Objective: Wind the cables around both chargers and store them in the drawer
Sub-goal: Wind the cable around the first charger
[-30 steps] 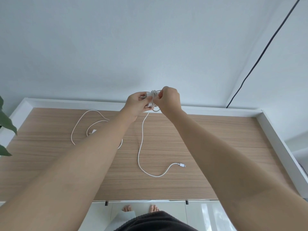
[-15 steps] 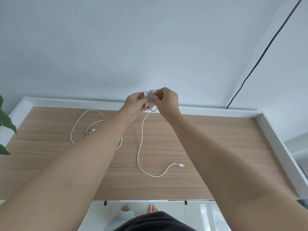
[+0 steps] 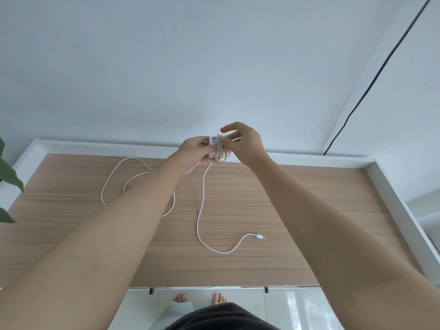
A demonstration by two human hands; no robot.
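Note:
My left hand [image 3: 194, 153] grips a white charger [image 3: 212, 145] by its plug end, above the far edge of the wooden tabletop [image 3: 297, 210]. A few turns of white cable [image 3: 219, 151] lie around the charger. My right hand [image 3: 245, 145] pinches the cable at the charger, with the index finger raised. The loose rest of that cable [image 3: 201, 210] hangs down to the tabletop and ends in a small connector [image 3: 259, 236]. A second white cable [image 3: 114, 177] lies in loops at the left; its charger is mostly hidden behind my left forearm.
A raised white rim [image 3: 402, 210] borders the tabletop at the back and both sides. A dark cord [image 3: 371, 84] runs down the wall at the right. Green leaves [image 3: 7, 177] reach in at the left edge. Glossy white drawer fronts [image 3: 281, 308] show below the front edge, beside my bare feet.
My right hand has brought the cable round the charger for another turn and its index finger has lifted. The loose cable on the tabletop has barely shifted.

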